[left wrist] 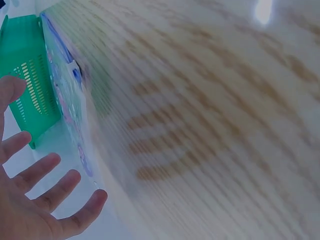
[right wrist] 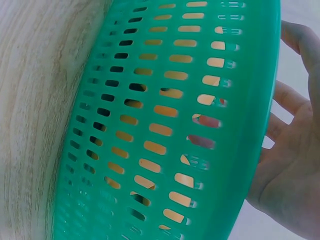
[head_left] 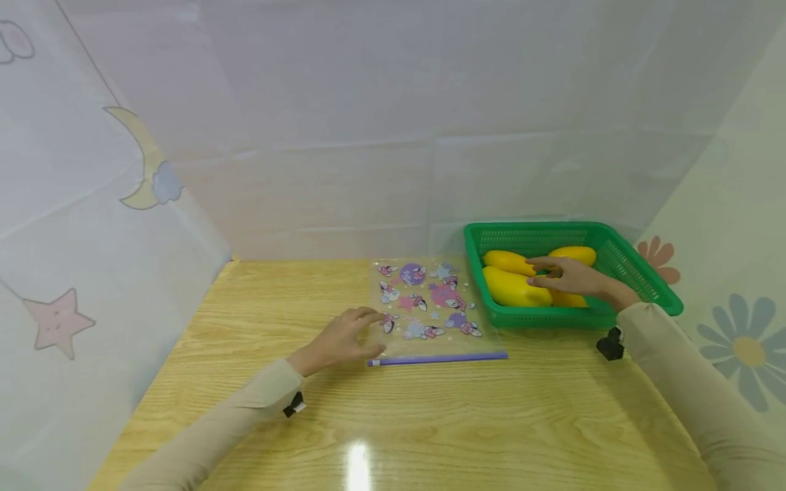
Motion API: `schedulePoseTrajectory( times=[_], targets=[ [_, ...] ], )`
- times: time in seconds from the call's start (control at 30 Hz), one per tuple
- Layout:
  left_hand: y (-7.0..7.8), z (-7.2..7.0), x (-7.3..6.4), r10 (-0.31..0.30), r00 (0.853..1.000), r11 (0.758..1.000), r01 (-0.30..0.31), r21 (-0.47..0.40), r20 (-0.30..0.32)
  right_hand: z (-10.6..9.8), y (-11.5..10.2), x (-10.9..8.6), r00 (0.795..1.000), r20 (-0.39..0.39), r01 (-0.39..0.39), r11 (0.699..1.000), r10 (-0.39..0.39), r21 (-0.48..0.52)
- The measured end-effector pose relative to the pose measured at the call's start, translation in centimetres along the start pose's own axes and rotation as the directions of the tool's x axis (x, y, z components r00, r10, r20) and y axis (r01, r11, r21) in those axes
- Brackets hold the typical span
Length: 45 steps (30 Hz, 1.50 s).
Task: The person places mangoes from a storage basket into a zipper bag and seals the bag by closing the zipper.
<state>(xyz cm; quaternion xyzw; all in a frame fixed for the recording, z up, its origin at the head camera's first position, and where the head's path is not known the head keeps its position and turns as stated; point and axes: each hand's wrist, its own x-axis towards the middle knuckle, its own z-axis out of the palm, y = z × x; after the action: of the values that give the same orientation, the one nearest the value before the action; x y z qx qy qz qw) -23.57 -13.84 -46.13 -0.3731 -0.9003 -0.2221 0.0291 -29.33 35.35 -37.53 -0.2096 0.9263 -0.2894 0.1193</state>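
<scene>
A clear zip bag printed with cartoon figures lies flat on the table, its purple slider strip facing me. My left hand hovers at the bag's left edge, fingers apart and holding nothing; the left wrist view shows the same spread hand. To the right stands a green basket with several smooth yellow mango-like fruits inside. Over these fruits my right hand reaches in past the near rim, fingers loosely extended. Whether its fingertips touch a fruit I cannot tell. In the right wrist view the basket wall hides them.
The wooden table extends in front of the bag and to its left. A pale cloth wall rises behind the bag and basket, with printed cloth sides at left and right. The basket's right side stands close to the right-hand cloth.
</scene>
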Motion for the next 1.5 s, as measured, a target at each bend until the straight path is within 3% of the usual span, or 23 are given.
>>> schedulePoseTrajectory(
  times=[0.17,0.37,0.63,1.03,1.5],
  targets=[
    [0.5,0.2,0.0,-0.026,0.999,1.000,0.027,-0.010,0.039,-0.1,0.2,0.0,1.000,0.016,-0.025,0.999,0.024,0.036],
    [0.9,0.6,0.2,-0.016,0.999,1.000,0.016,0.003,0.034,0.0,0.6,0.1,0.999,0.031,-0.029,0.996,0.027,0.087],
    [1.2,1.0,0.5,-0.053,0.997,0.998,0.052,0.022,0.054,0.1,0.5,0.3,0.999,0.039,-0.023,0.995,0.019,0.099],
    [1.1,1.7,0.4,-0.032,0.995,0.998,0.027,0.054,0.094,0.3,0.6,0.4,0.998,0.051,-0.035,0.993,0.029,0.109],
    [1.4,2.0,0.2,-0.006,0.992,0.990,-0.012,0.143,0.123,0.6,-0.1,0.5,0.998,0.050,-0.029,0.999,0.027,0.028]
  ],
)
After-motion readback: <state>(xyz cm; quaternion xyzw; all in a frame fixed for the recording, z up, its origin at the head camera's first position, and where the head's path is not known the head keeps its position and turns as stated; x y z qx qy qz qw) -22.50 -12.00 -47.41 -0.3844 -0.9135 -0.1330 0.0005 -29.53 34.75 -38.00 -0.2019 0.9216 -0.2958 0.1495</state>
